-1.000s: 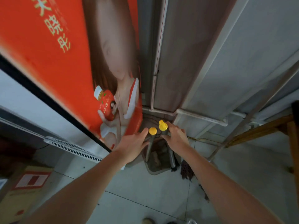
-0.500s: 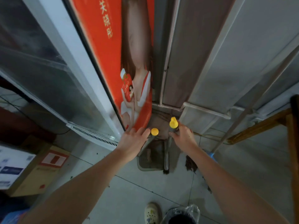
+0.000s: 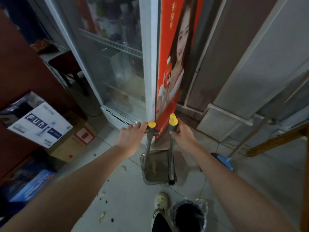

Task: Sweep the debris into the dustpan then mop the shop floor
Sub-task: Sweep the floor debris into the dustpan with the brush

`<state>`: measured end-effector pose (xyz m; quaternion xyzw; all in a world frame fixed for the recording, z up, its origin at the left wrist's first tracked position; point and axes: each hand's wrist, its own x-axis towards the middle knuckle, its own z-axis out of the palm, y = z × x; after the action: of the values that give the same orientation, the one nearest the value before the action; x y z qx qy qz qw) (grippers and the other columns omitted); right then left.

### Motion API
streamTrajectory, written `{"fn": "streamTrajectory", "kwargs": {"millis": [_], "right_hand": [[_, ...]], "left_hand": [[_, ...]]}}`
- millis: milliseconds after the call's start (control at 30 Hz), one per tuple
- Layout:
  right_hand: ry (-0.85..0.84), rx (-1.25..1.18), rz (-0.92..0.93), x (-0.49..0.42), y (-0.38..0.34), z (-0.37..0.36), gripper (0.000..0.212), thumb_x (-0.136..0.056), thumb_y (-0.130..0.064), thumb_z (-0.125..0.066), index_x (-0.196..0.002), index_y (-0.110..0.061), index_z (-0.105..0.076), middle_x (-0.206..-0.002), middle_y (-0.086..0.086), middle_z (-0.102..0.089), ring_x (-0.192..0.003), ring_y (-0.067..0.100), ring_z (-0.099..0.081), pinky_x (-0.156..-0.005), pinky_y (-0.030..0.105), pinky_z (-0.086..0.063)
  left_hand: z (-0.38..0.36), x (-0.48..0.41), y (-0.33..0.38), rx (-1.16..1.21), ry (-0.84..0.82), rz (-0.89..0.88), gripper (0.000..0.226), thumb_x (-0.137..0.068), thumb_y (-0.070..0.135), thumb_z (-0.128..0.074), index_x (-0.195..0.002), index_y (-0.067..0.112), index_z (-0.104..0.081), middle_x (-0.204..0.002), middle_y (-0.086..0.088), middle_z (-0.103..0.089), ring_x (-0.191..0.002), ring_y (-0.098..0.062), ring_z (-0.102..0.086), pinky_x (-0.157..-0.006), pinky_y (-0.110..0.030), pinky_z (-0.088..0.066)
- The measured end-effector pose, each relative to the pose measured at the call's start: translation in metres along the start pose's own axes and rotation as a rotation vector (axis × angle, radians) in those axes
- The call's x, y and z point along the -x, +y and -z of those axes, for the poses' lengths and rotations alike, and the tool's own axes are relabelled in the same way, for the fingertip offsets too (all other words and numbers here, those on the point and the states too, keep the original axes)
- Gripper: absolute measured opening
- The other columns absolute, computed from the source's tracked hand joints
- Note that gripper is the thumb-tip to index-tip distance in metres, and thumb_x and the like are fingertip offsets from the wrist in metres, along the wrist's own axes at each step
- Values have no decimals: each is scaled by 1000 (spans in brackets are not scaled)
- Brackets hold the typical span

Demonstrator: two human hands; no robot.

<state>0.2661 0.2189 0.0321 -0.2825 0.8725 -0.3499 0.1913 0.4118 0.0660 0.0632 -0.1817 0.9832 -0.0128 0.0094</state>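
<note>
Gripping just under the yellow caps (image 3: 151, 124) — left hand (image 3: 132, 138) curled round the dustpan (image 3: 155, 171) handle, right hand (image 3: 183, 138) wrapped round the broom (image 3: 171, 158). Both look light and stiff, so high holds suit; the pan rests on the tile (image 3: 130, 190), debris (image 3: 104, 200) scattered nearer the shoe (image 3: 160, 202).

Glossy tiled floor (image 3: 133, 195); translucent plastic dustpan (image 3: 155, 173).

– Different from a second ago?
– Now gripping the dustpan handle (image 3: 148, 144) with the left hand (image 3: 132, 138), spread open before; dustpan (image 3: 157, 174) and broom (image 3: 171, 156) drawn back toward the shoe (image 3: 161, 202); turned leftward, onto the fridge door (image 3: 117, 64).
</note>
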Motion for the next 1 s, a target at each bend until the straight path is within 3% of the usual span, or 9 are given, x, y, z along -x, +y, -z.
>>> {"fn": "streamTrajectory", "kwargs": {"millis": [167, 267, 367, 433, 533, 600, 733, 833, 1000], "right_hand": [[-46, -33, 47, 63, -44, -36, 40, -85, -14, -64, -124, -16, -55, -86, 2, -57, -78, 19, -54, -70, 27, -40], [-146, -148, 25, 96, -63, -62, 40, -84, 0, -61, -122, -13, -54, -98, 13, -65, -69, 23, -65, -71, 32, -55], [-223, -263, -4, 122, -72, -93, 43, -82, 12, -58, -121, -7, -54, -115, 22, -61, -79, 29, -68, -69, 31, -59], [-243, -278, 28, 139, -79, -109, 32, -79, 16, -57, -108, 1, -57, -106, 30, -58, -80, 29, -64, -62, 22, -57], [-303, -267, 51, 160, -91, -130, 29, -73, 12, -65, -99, 0, -59, -97, 25, -61, -84, 30, -63, -78, 33, -56], [-388, -252, 74, 173, -100, -141, 37, -69, 12, -71, -103, 1, -62, -100, 17, -64, -93, 21, -58, -82, 23, -46], [-561, -282, 114, 204, -106, -163, 40, -66, 17, -73, -105, 14, -62, -105, 28, -63, -93, 15, -53, -67, 4, -43], [-662, -386, 4, 237, -101, -167, 37, -71, 27, -62, -107, 21, -57, -93, 18, -53, -83, 18, -53, -49, 8, -45], [-820, -505, -148, 280, -87, -166, 29, -86, 24, -41, -107, 12, -58, -81, 15, -53, -48, 12, -62, -41, 16, -48]], "left_hand": [[12, 94, -29, 84, 12, 80, 35, -98, 26, -43, -131, 22, -31, -118, 0, -53, -101, -23, -55, -67, -32, -37], [17, 143, -42, 100, 9, 111, 33, -99, 32, -37, -130, 21, -34, -116, -1, -55, -99, -24, -55, -66, -34, -41], [17, 193, -52, 139, -4, 142, 32, -99, 34, -35, -128, 21, -36, -110, -1, -56, -90, -20, -56, -65, -31, -46], [14, 223, -60, 161, 7, 195, 31, -99, 34, -36, -128, 21, -37, -109, 0, -57, -86, -19, -56, -64, -30, -47], [9, 265, -65, 202, 10, 285, 32, -99, 34, -37, -128, 22, -36, -106, 1, -58, -86, -17, -57, -66, -28, -46], [2, 292, -65, 208, -10, 339, 31, -99, 34, -36, -128, 24, -35, -107, 1, -58, -86, -17, -56, -68, -29, -44], [-9, 347, -53, 185, 1, 503, 32, -98, 37, -37, -127, 24, -37, -111, 0, -59, -93, -23, -57, -68, -33, -41], [-14, 382, -32, 151, 34, 605, 33, -97, 38, -39, -126, 22, -40, -110, -1, -61, -92, -24, -58, -66, -34, -40], [-20, 435, 2, 196, 81, 822, 26, -96, 31, -44, -120, 22, -42, -103, -4, -62, -85, -27, -57, -64, -37, -43]]}}
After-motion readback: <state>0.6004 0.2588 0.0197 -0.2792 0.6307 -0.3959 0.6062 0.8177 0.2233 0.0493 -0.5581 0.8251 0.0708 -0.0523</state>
